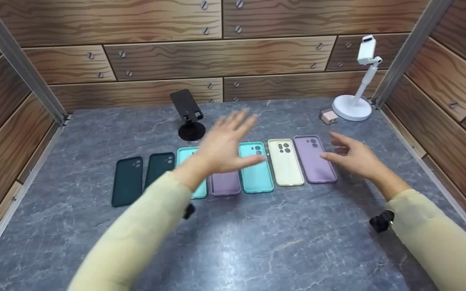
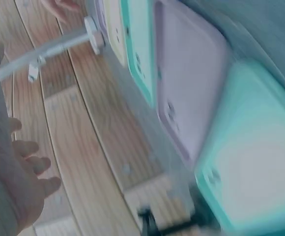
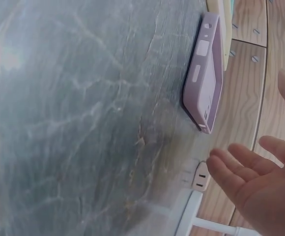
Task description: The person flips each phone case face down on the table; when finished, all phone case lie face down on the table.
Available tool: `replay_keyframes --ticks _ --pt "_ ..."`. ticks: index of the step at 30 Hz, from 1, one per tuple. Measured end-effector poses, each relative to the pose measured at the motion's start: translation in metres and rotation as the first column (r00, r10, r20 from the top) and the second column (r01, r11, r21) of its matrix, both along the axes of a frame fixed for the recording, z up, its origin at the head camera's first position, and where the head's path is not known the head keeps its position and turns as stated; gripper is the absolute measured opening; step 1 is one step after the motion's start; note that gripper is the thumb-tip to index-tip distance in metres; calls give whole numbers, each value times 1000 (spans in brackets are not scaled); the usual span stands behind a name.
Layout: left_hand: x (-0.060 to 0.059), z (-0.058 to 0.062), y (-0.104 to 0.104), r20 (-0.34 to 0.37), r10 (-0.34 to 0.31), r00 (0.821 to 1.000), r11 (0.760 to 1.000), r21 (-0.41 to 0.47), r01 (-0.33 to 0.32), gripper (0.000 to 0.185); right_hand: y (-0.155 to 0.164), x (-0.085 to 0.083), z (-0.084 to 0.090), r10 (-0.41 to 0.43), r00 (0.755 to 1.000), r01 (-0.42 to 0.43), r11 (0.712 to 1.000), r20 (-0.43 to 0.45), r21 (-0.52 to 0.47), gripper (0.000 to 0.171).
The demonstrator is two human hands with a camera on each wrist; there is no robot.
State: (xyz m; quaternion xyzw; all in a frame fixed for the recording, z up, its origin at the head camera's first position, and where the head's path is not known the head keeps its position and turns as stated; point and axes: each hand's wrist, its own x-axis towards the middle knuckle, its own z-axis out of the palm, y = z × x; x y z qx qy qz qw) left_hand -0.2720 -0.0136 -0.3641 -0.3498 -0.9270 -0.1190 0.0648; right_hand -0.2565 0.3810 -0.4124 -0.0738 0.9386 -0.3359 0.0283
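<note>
Several phone cases lie in a row across the table. From the left come a dark green case (image 1: 127, 182), a second dark case (image 1: 160, 165), a turquoise case (image 1: 200, 188), a purple case (image 1: 225, 184), another turquoise case (image 1: 256, 173), a cream case (image 1: 286, 167) and a purple case (image 1: 317, 161) at the right end. My left hand (image 1: 227, 145), fingers spread, hovers above the middle of the row and partly hides the first turquoise and purple cases. Beside the right-end purple case is my right hand (image 1: 352, 155), its fingers relaxed and holding nothing.
Behind the row stands a black phone stand (image 1: 188, 111). A white phone stand (image 1: 354, 107) is at the back right, with a small pink charger plug (image 1: 329, 117) beside it. Wood-patterned panels (image 1: 217, 60) close off the back and both sides of the grey marbled table (image 1: 233, 246).
</note>
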Motion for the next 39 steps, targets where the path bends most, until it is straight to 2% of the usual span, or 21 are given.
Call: replay_keyframes --ticks 4,9,12,19,27,33,39 --pt "-4 -10 39 32 -84 996 996 17 84 105 3 -4 -4 -3 1000 4 998 26 -60 82" --pt "-7 -30 81 67 -163 984 986 38 161 100 8 -9 -9 -28 994 40 992 104 -116 77" --pt "-7 -41 100 89 -186 978 982 39 183 97 9 -10 -12 -40 987 66 984 159 -164 76" --pt "-5 -59 135 126 -210 969 977 -11 213 87 14 -12 -17 -43 981 81 977 190 -198 72" --pt "-6 -73 153 196 -214 957 972 -59 229 79 18 -18 -26 -35 973 77 981 228 -180 68" --pt "-8 -79 155 211 -202 956 972 -80 223 73 14 -18 -26 -45 975 75 988 218 -134 63" --pt "-8 -83 161 193 -192 962 966 -133 220 68 12 -16 -24 -52 980 71 994 194 -88 60"
